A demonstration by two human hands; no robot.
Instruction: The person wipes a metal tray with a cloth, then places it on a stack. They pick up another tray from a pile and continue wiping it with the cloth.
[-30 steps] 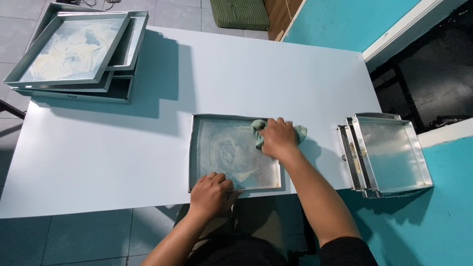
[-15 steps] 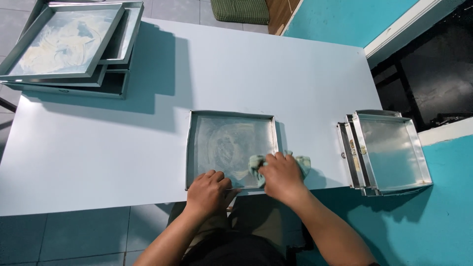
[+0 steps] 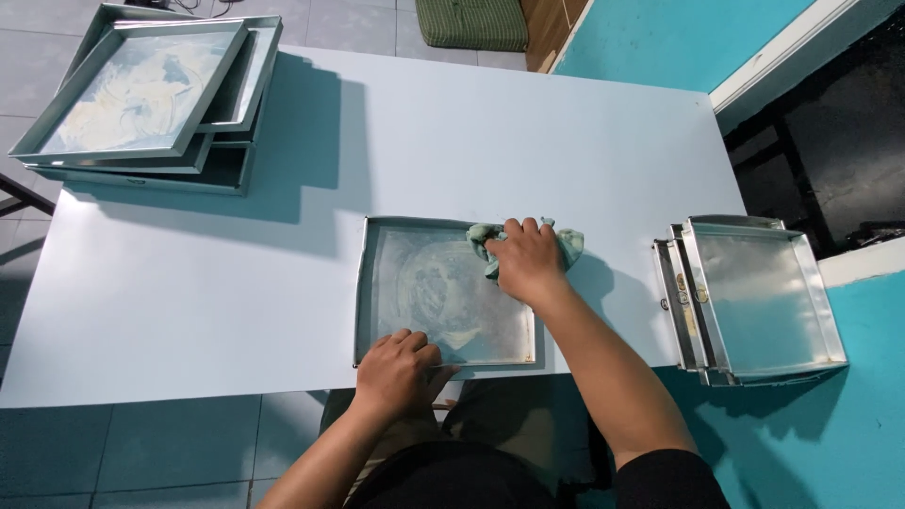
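A square metal baking tray [image 3: 415, 283] with pale smears lies on the white table [image 3: 424, 141] near its front edge. My right hand [image 3: 524, 259] presses a crumpled green cloth [image 3: 567, 243] on the tray's far right corner. My left hand [image 3: 401, 369] rests on the tray's near rim, fingers curled over its edge, holding it in place.
A stack of smeared metal trays [image 3: 141, 94] sits at the table's far left corner. A stack of shiny metal trays [image 3: 754, 297] lies at the right edge, overhanging it. Teal wall and floor are to the right, grey tiles around the table.
My right hand with the cloth slid from the tray's far right corner to the near right edge, then back to the far right corner. The left hand stayed on the near rim.
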